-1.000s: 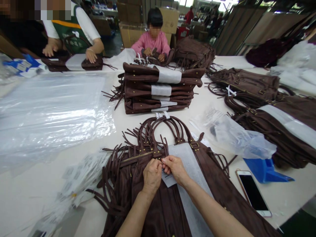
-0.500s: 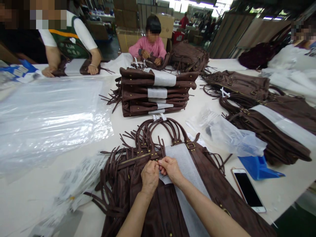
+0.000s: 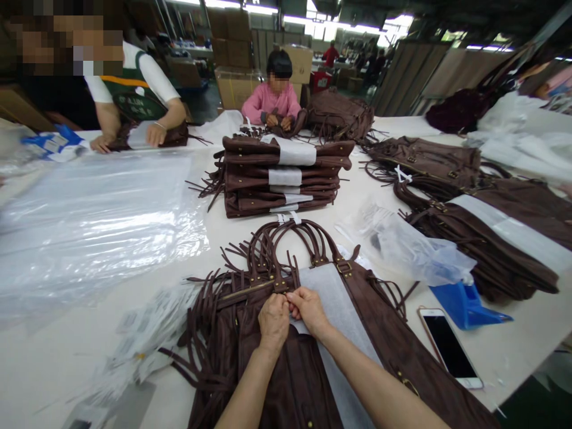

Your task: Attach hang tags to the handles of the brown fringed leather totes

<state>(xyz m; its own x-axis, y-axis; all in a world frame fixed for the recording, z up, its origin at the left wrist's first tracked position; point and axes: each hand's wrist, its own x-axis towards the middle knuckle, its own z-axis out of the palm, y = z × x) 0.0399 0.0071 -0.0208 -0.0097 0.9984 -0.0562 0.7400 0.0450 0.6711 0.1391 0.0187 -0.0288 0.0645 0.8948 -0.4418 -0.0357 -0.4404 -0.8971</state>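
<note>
At lower centre, our hands point(image 3: 273, 320) are closed, grip hidden, over the brown bag point(image 3: 304, 369); upper left, a green apron point(image 3: 131, 101) shows "LUN".

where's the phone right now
In the head view, the phone lies at the lower right on the white table, just right of the nearest brown bag and below the blue object in the picture.

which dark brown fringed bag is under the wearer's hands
The nearest dark brown, leathery, fringed bag, before the stacked brown bags; only it lies under the wearer's left hand and right hand.
</note>
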